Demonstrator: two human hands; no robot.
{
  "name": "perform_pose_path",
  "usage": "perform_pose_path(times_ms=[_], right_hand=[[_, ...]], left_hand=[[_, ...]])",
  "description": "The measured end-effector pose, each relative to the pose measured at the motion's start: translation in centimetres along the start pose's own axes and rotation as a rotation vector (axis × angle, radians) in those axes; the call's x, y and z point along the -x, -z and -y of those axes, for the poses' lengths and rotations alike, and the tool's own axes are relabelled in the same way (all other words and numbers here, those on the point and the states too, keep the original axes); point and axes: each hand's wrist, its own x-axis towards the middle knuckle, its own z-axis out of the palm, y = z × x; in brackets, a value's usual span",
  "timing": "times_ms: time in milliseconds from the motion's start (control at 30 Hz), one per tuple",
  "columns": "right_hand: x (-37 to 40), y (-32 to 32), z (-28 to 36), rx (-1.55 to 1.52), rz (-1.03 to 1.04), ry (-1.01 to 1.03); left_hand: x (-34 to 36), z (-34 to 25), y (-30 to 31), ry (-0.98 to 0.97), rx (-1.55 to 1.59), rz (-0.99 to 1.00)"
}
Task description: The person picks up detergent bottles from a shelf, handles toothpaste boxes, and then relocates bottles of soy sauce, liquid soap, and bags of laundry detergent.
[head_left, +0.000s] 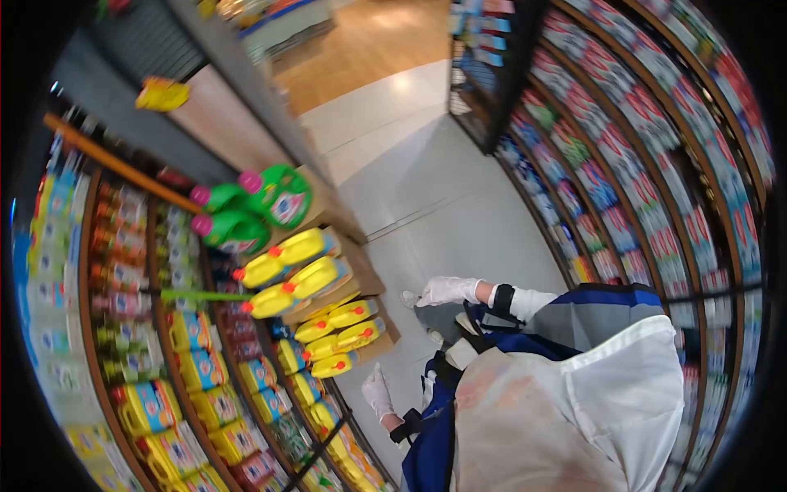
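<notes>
My left hand, in a white glove, hangs low at the bottom centre with its fingers loosely bent and nothing visible in it. It is nearest to a stack of yellow bottles with red caps, apart from them. My right hand, also white-gloved, hangs above the floor near my shoes. Its fingers are slightly curled, and I see nothing in them. Both wrists carry black bands. Further up, more yellow bottles and green jugs with pink caps stand on cardboard boxes.
Shelves with yellow jugs and other bottles line the left side. On the right, curved-looking shelves hold rows of small boxed goods. A grey tiled floor runs between them towards a wooden floor. A dark shelf post stands at the top.
</notes>
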Motion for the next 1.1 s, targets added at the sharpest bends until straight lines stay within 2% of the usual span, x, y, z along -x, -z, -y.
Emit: perform_pose_path(times_ms=[33,133,167,267,367,533,567,667,733,833,1000,1100], right_hand=[[-0.8,1.5,-2.1,-0.024,0.024,-0.064],[3.3,2.4,-7.2,-0.321,-0.072,-0.168],[4.2,2.6,-9.3,-0.509,-0.118,-0.165],[6.4,4.5,-11.2,-0.574,-0.282,-0.149],[8.3,4.7,-13.3,-0.669,-0.371,-0.169],[9.7,6.4,-18.2,-0.549,-0.452,-0.208],[10.7,6.9,-18.7,-0.562,-0.493,-0.191],[13.9,9.8,-19.4,-0.701,-0.602,-0.19],[13.0,12.8,-22.8,-0.852,-0.652,-0.198],[15.4,16.9,-24.4,-0.71,-0.725,-0.125],[14.8,23.6,-28.9,-0.767,-0.795,-0.071],[15.1,25.0,-30.5,-0.758,-0.823,-0.072]], left_hand=[[-0.4,-2.1,-1.6,-0.022,0.04,0.014],[-0.1,-4.4,-3.3,-0.158,0.024,0.117],[-0.5,-5.0,-3.8,-0.216,0.014,0.136],[-3.1,-7.0,-5.2,-0.211,0.134,0.159],[-4.9,-8.7,-5.9,-0.298,-0.07,0.214],[-5.4,-14.1,-11.4,-0.438,-0.123,0.233],[-5.5,-15.2,-12.8,-0.403,-0.033,0.279],[-5.3,-19.6,-16.9,-0.366,-0.128,0.353],[-7.0,-22.2,-20.5,-0.458,-0.217,0.35],[-7.3,-26.5,-25.1,-0.6,-0.287,0.419],[-8.3,-35.5,-32.8,-0.72,-0.394,0.477],[-8.8,-38.3,-35.7,-0.812,-0.416,0.511]])
